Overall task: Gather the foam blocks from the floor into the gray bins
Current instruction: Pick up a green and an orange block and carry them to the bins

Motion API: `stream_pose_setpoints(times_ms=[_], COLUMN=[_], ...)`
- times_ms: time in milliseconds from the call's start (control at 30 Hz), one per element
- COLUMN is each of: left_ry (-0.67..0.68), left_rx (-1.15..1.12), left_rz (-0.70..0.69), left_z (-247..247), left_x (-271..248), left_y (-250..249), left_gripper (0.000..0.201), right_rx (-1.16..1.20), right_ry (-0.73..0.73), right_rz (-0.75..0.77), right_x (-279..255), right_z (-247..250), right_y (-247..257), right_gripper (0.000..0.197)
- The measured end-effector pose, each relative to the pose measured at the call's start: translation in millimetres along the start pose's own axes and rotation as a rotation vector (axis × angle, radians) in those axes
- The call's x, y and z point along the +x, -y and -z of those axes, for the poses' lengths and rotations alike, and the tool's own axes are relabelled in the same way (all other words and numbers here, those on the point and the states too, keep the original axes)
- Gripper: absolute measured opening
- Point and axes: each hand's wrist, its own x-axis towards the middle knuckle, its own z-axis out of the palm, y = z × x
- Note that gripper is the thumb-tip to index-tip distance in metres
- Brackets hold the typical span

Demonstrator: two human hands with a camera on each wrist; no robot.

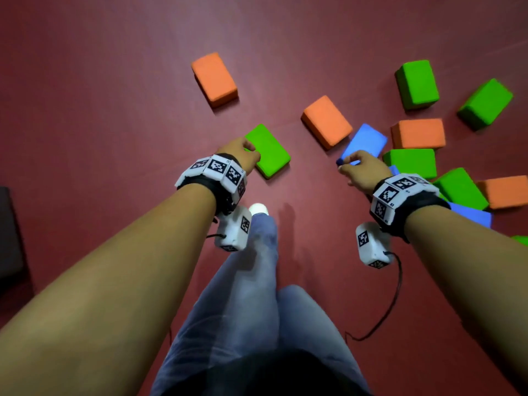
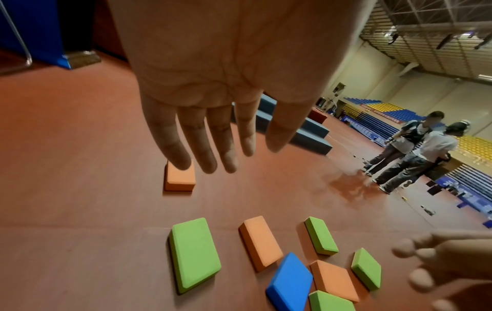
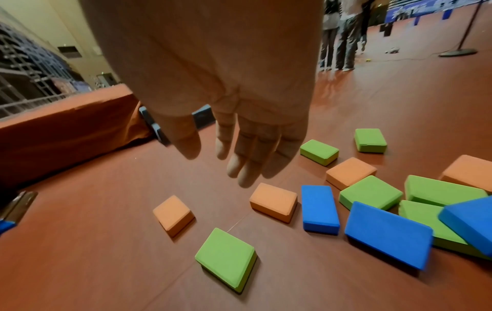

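Both hands reach down empty, fingers loosely spread: the left hand (image 1: 243, 155) above a lone green block (image 1: 268, 151), the right hand (image 1: 361, 170) above a blue block (image 1: 367, 142) at the pile's edge. All blocks lie on the red floor (image 1: 114, 110) — no bin in view. Best grip: across the short sides, squeezing lightly.

- Both forearms bare; no sleeves.
- Black wristbands (image 1: 213, 184) carrying white cubes printed with black fiducial markers.
- White camera modules (image 1: 233, 231) hang beneath each wrist, with black cables (image 1: 391, 298).
- Light blue-grey trousers (image 1: 251, 295); white shoe (image 1: 258, 208).
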Motion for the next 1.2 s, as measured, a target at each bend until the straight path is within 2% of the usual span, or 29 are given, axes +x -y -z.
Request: stream_pose_setpoints(times_ms=[67,200,500,700,800,900,1067,1200], left_ry=[0.022,0.046,0.154,0.063,0.025,-0.019,0.056,0.100], left_rx=[-0.026,-0.053,0.002,0.079,0.109,0.148,0.276,0.381], left_rz=[0.025,0.119,0.280,0.354,0.357,0.424,0.476,0.471], left_z=[-3,-13,-85,-142,-171,-199,-236,-251], left_x=[39,112,262,384,441,486,534,552], left_y=[-19,-30,1,23,40,67,108,124], left_gripper=[0.028,0.031,0.039,0.055,0.062,0.073,0.097,0.113], right_rx=[-0.029,-0.100,-0.213,-0.279,-0.350,-0.406,-0.462,-0.524], right_ry=[0.029,0.042,0.083,0.145,0.144,0.130,0.048,0.079], right_rz=[-0.009,-0.015,-0.057,-0.028,0.011,0.045,0.016,-0.067], right_x=[39,109,305,456,524,581,658,695], right_z=[5,4,-27,-71,-96,-124,-145,-145], right_y=[17,28,9,-15,-21,-27,-41,-60], right_gripper=[0.029,0.039,0.050,0.053,0.054,0.060,0.091,0.118])
